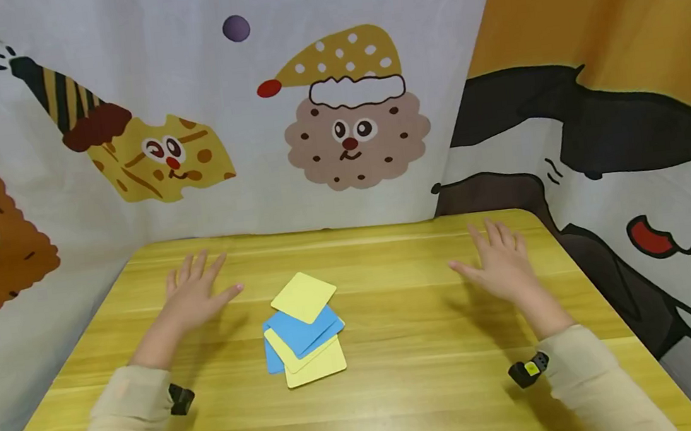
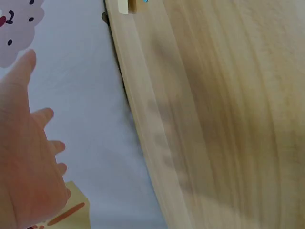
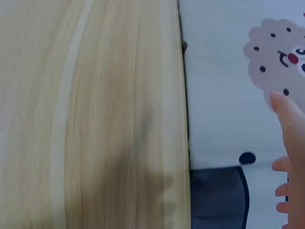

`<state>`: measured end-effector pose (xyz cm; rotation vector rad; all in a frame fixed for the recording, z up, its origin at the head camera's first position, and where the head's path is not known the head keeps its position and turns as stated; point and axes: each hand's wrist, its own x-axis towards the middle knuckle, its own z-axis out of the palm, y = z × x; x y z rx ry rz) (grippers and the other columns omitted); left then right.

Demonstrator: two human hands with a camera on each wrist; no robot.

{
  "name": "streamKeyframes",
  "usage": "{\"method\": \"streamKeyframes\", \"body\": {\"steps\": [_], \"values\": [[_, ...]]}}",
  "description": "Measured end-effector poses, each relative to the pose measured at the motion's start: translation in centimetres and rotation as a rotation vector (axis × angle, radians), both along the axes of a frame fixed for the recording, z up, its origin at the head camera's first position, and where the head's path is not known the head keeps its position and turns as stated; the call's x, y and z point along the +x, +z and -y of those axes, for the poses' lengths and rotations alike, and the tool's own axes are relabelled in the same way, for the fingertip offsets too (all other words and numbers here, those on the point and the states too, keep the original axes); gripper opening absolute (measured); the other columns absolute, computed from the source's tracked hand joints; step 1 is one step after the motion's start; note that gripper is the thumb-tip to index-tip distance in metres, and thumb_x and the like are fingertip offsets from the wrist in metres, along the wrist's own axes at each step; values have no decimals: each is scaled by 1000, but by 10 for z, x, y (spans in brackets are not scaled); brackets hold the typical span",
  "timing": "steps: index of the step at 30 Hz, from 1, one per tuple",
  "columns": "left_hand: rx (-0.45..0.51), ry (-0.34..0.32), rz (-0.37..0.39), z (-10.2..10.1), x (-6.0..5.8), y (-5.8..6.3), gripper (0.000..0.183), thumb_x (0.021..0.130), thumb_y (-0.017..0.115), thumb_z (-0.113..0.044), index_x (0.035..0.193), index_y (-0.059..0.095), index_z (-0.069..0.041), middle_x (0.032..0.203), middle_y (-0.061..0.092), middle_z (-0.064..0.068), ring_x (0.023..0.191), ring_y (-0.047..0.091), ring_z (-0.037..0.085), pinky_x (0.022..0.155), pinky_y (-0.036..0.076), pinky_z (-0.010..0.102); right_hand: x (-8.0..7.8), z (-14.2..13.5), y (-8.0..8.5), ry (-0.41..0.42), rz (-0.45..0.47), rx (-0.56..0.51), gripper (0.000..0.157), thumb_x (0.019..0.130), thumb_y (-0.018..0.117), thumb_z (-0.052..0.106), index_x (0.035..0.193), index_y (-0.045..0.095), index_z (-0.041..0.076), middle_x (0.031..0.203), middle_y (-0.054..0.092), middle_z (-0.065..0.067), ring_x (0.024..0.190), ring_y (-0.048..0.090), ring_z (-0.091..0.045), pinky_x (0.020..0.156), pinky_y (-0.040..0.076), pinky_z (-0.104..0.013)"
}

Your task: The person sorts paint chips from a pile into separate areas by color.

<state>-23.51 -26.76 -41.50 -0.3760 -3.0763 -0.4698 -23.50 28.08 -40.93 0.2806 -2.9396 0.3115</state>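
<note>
Several square cards with rounded corners, yellow [image 1: 303, 297] and blue [image 1: 303, 328], lie in a loose overlapping pile left of the table's middle. To the left of the pile, my left hand [image 1: 195, 296] hovers over the table with its fingers spread, holding nothing. My right hand [image 1: 500, 265] is held the same way on the right side, well apart from the cards, its shadow falling on the wood. In the left wrist view the left hand [image 2: 28, 157] shows thumb and fingers outstretched. The right wrist view catches part of the right hand [image 3: 293, 148] at its edge.
The wooden table [image 1: 417, 392] has rounded far corners. Behind it hangs a white curtain [image 1: 194, 62] printed with cartoon biscuits and cheese; another cartoon print [image 1: 639, 210] covers the right side. Each wrist wears a small black device, a left one [image 1: 181, 399] and a right one [image 1: 529, 369].
</note>
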Motion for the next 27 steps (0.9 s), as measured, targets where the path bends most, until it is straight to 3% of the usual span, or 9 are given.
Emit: {"method": "streamKeyframes", "body": {"steps": [6, 14, 27], "values": [[46, -68, -15, -1, -8, 5, 84, 93, 46, -61, 155, 14, -15, 156, 0, 24, 140, -11, 44, 102, -8, 68, 3, 20, 3, 23, -19, -15, 97, 86, 48, 70, 151, 24, 3, 151, 15, -30, 137, 9, -48, 106, 1, -64], [84, -191, -47, -6, -20, 11, 83, 93, 52, -54, 154, 17, -10, 158, 0, 18, 142, -7, 40, 105, -7, 65, 5, 45, 2, 69, -25, -30, 97, 85, 47, 71, 151, 27, 4, 152, 17, -27, 137, 12, -47, 106, 5, -63], [115, -289, -60, -23, -37, -7, 86, 88, 61, -53, 153, 23, -12, 158, 13, 14, 142, 3, 39, 105, 0, 66, 10, 94, -13, 117, -25, -113, 93, 85, 53, 68, 151, 28, 7, 153, 19, -23, 139, 13, -42, 108, 5, -60]]}}
